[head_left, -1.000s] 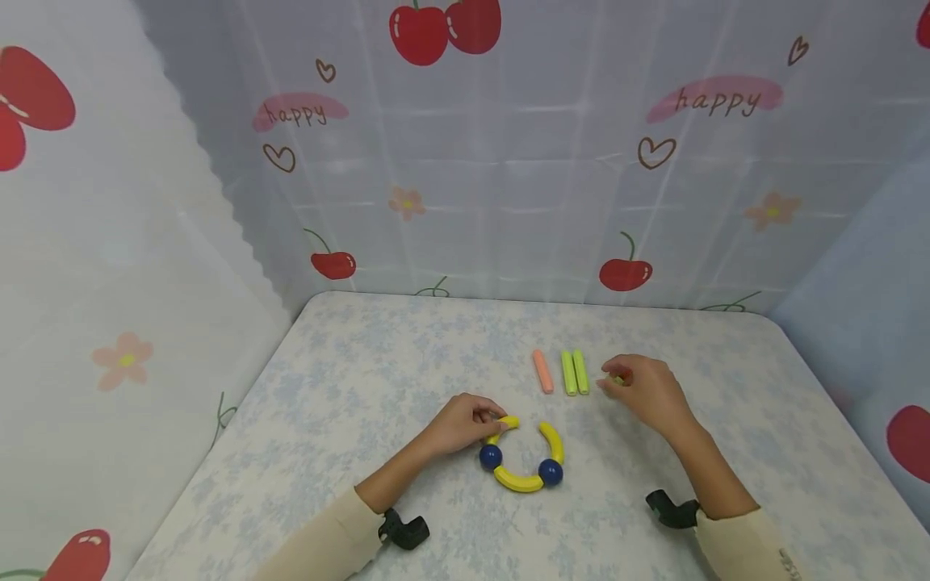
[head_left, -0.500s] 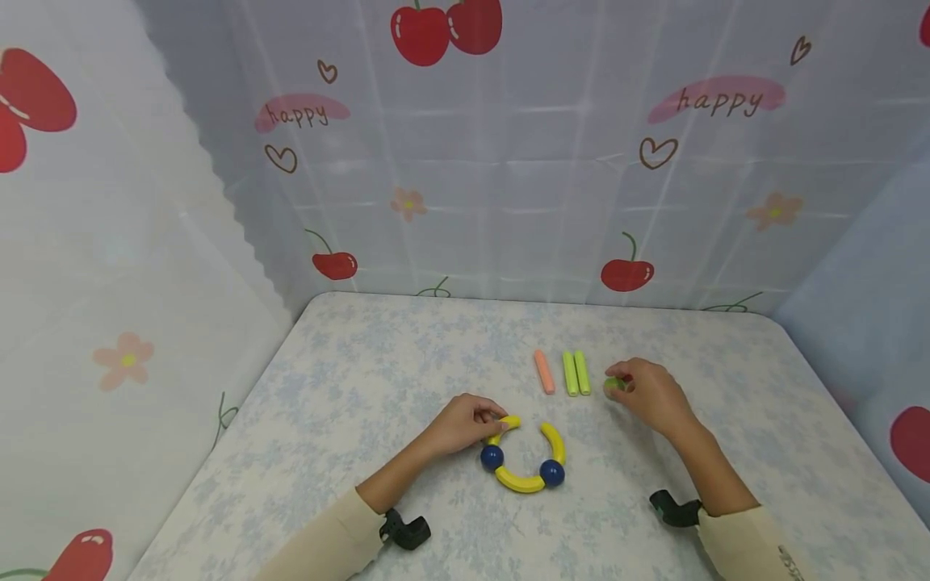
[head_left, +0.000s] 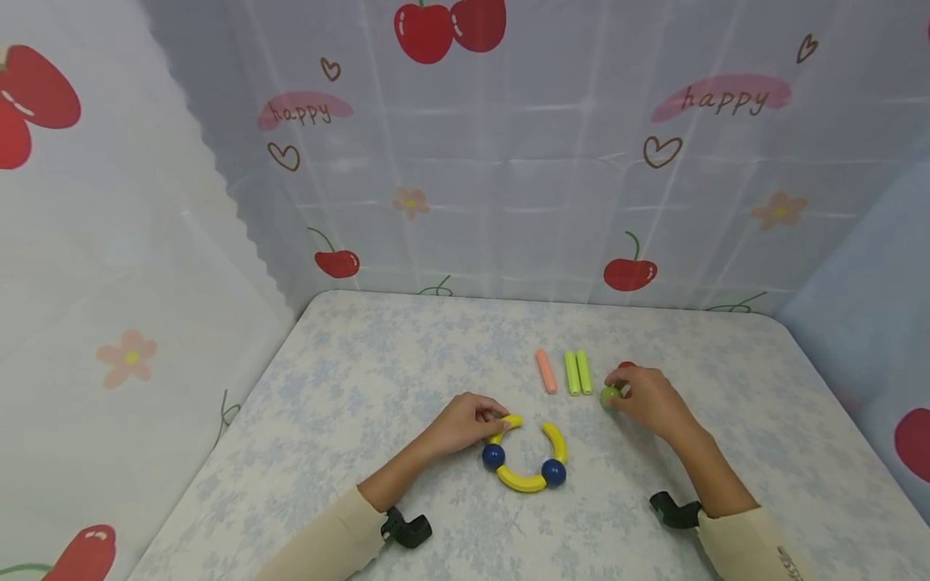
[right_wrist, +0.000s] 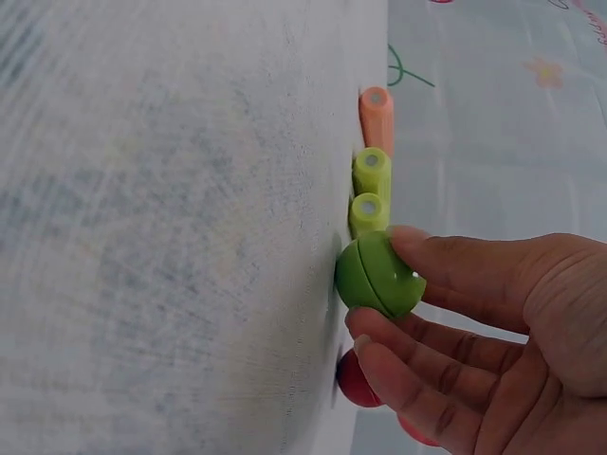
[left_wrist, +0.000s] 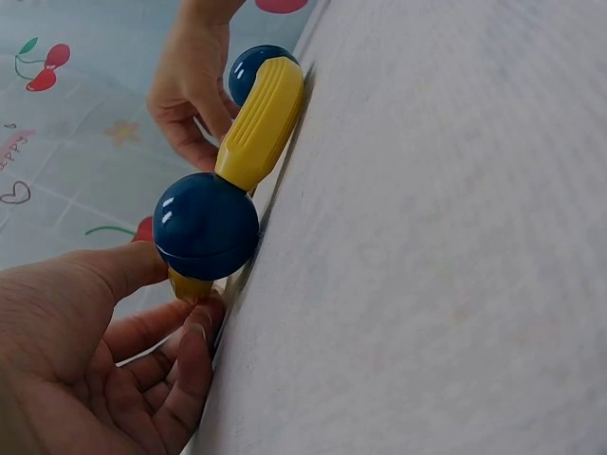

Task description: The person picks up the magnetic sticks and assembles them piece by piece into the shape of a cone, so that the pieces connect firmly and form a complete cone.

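Note:
An unclosed ring of yellow curved rods and two dark blue balls [head_left: 554,473] lies on the table, its gap at the far side. My left hand [head_left: 465,424] pinches the ring's left yellow curved rod [head_left: 513,421] between thumb and fingers, next to a blue ball [left_wrist: 206,226]. Right of the ring, my right hand [head_left: 654,399] holds a green ball [right_wrist: 377,275] with thumb and fingertips, low at the tabletop. A red ball [right_wrist: 358,379] sits just past those fingers, mostly covered by the hand in the head view.
Two lime-green straight rods [head_left: 578,373] lie side by side left of the right hand, with an orange rod [head_left: 546,371] beside them. Grey discs show on their ends. A patterned curtain [head_left: 479,177] hangs behind the table's far edge [head_left: 508,302].
The green ball, mostly hidden by my right hand before, now shows at its fingertips slightly nearer me. A red ball has come into sight behind that hand. My left hand stays on the curved rod.

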Demonstrator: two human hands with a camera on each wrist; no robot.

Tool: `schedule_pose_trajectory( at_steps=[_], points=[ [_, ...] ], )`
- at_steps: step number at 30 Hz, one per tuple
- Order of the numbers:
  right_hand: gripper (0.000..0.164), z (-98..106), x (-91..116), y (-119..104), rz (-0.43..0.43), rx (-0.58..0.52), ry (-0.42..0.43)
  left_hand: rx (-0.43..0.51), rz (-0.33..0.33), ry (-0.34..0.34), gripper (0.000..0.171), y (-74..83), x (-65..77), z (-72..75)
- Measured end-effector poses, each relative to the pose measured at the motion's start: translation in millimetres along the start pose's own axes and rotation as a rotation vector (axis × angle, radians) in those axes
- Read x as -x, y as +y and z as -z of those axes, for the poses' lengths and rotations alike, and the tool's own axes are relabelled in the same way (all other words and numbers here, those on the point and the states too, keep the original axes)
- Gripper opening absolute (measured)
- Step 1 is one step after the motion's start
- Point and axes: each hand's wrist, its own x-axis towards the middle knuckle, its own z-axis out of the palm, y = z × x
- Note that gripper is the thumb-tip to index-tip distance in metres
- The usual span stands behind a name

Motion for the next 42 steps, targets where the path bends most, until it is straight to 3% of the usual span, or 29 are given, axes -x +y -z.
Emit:
schedule_pose_trajectory(
  at_steps=[9, 25, 42],
  points=[
    [0.029, 0.5, -0.5, -2.3, 0.004, -0.005, -0.041, 0.007, 0.001, 0.003, 0.024, 1.6, 0.1, 0.3],
    [0.033, 3.2, 10.0, -30.2, 0.117, -0.097, 0.008, 0.011, 0.005, 0.001, 0.024, 2.5, 0.1, 1.3],
    [0.032, -15.1, 8.4, -56.8, 0.222, -0.172, 0.004, 0.010, 0.019, 0.001, 0.022, 0.2, -2.0, -0.6]
  ],
)
